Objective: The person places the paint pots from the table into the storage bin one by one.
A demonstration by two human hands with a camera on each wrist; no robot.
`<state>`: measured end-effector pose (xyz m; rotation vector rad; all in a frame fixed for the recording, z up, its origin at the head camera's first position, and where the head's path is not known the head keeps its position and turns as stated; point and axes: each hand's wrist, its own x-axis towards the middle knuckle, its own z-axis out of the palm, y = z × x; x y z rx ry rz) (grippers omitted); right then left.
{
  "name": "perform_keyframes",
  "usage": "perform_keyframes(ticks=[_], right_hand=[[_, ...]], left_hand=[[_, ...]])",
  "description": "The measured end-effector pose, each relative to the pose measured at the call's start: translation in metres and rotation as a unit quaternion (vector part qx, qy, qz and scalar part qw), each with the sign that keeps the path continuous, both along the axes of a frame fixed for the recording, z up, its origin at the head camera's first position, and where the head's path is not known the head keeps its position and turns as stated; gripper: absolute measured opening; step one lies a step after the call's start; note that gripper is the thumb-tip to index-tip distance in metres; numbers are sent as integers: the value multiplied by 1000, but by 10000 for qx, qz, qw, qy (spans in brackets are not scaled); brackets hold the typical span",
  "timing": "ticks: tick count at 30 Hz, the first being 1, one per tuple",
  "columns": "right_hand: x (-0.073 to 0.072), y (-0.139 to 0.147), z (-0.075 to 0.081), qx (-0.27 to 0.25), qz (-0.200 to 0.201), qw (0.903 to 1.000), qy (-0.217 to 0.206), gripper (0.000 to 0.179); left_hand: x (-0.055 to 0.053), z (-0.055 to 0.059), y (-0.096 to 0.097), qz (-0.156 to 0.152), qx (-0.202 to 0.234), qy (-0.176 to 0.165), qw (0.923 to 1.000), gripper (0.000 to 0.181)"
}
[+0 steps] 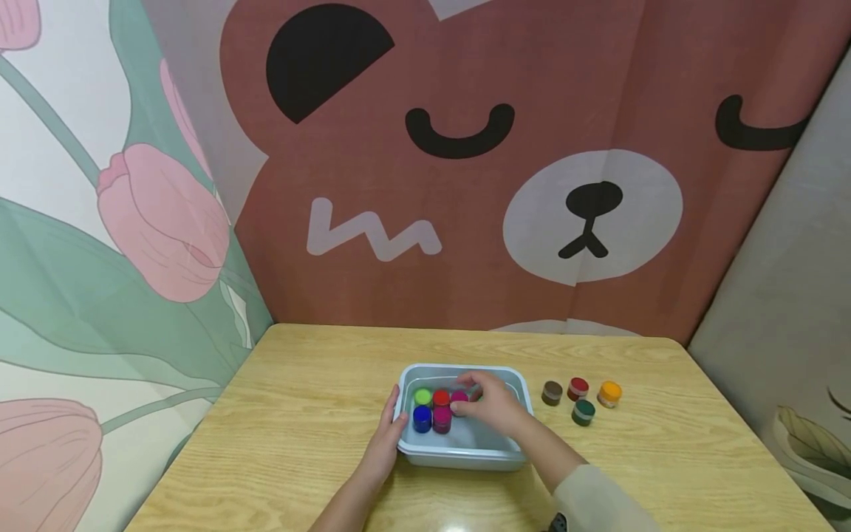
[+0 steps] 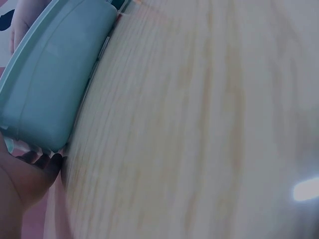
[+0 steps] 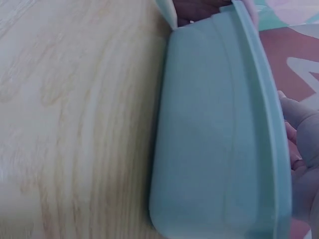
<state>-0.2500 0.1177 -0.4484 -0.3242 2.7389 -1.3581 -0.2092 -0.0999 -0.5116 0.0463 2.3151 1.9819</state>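
A light blue plastic tub (image 1: 465, 459) stands on the table with several small paint pots in it. My left hand (image 1: 382, 443) holds the tub's left side, thumb near the rim; in the left wrist view, that hand (image 2: 30, 181) lies at the tub's end wall. Reaching inside over the right rim, my right hand (image 1: 495, 405) pinches a magenta paint pot (image 1: 459, 398) between thumb and fingers. Beside this pot is a red pot (image 1: 441, 399), then a light green pot (image 1: 422, 397). A blue pot (image 1: 422, 419) and a purple-pink pot (image 1: 442, 420) form the nearer row.
Right of the tub, on the wooden table (image 1: 299, 414), are a brown pot (image 1: 552, 393), a dark red pot (image 1: 578, 389), a dark green pot (image 1: 583, 412) and an orange pot (image 1: 609, 394). A curtain with a bear print (image 1: 465, 295) hangs behind the table.
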Motion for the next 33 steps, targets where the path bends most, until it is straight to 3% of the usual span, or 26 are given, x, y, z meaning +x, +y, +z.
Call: perform_keyframes(ticks=[8,16,24,33], right_hand=[[7,28,15,-184,-410,9989,92,39],[10,62,19,-136,-742,9969,213,49],[15,89,12,-54,-1116,9929,397,48],[21,117,-7,-127,-1388,9893,437,53]], left_hand=[[1,1,0,-36,77,67,9999,61],[2,2,0,-28,71,92,9999,60],[1,1,0,-15,-3,81,10000,60],[1,0,0,-37,47,76,10000,60]])
